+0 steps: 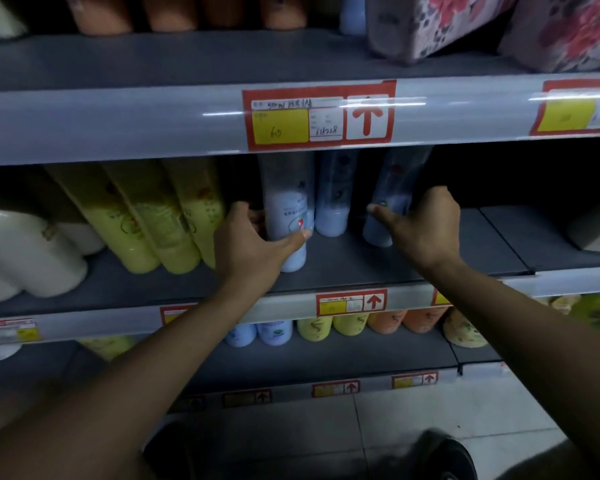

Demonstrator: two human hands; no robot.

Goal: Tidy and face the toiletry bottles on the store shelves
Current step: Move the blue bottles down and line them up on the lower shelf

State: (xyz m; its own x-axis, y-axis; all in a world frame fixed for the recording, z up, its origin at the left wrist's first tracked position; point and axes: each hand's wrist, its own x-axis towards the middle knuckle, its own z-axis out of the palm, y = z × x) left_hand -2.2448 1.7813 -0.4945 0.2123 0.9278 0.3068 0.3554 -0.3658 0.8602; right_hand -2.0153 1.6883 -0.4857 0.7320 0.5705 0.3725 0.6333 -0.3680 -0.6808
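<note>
Three pale blue bottles stand on the middle shelf (343, 268). My left hand (253, 240) grips the front left blue bottle (288, 206), thumb across its label and fingers behind it. My right hand (425, 226) grips the right blue bottle (390, 199), thumb on its front and fingers curled round its far side. A third blue bottle (333, 202) stands between them, further back and untouched. The bottles' tops are hidden behind the upper shelf rail.
Yellow bottles (153, 223) and white bottles (32, 251) stand left of my left hand. The shelf right of my right hand is bare up to a grey box (593, 230). Floral packs (465, 22) sit on the top shelf. Blue, yellow and orange bottles (347, 323) fill the lower shelf.
</note>
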